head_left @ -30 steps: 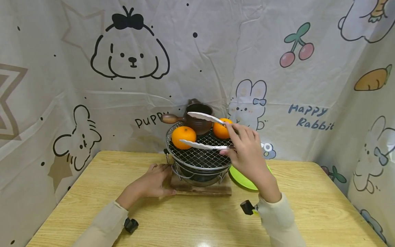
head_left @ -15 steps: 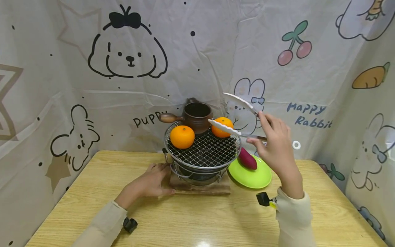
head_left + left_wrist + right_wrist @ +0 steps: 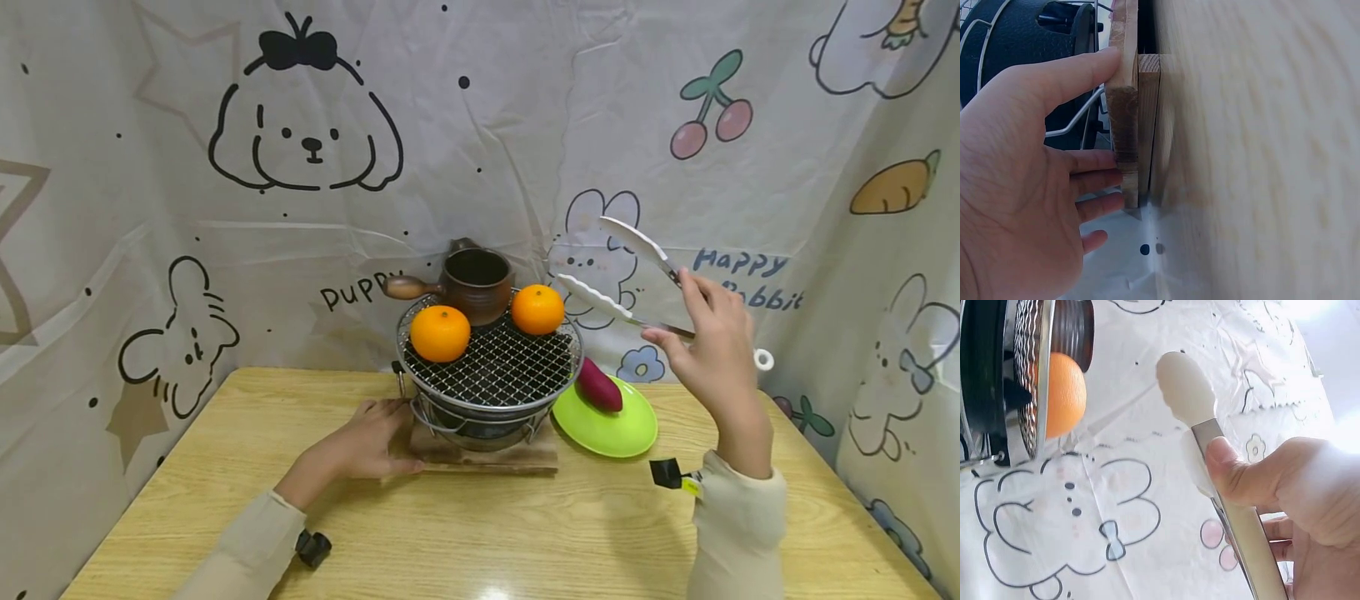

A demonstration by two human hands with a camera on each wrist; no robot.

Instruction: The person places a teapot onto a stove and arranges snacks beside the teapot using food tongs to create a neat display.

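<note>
In the head view my right hand (image 3: 716,354) holds tongs (image 3: 637,242) with white scalloped tips. The tips are spread apart, with nothing between them, in the air right of the grill. In the right wrist view my thumb lies along one arm of the tongs (image 3: 1241,519). My left hand (image 3: 367,442) rests against the left end of the wooden board (image 3: 487,458) under the grill, with thumb and fingertips touching its edge (image 3: 1124,125). Two oranges, one at front left (image 3: 440,333) and one at back right (image 3: 537,310), sit on the wire rack (image 3: 502,367).
A brown clay pot (image 3: 480,292) with a side handle stands at the back of the rack. Right of the grill a purple sweet potato (image 3: 598,386) lies on a green plate (image 3: 622,433). A printed cloth (image 3: 480,150) hangs behind the table (image 3: 480,533).
My right hand has moved right with the tongs, from over the rack past the right orange, uncovering the plate and sweet potato. My left hand, the oranges and the pot have stayed put.
</note>
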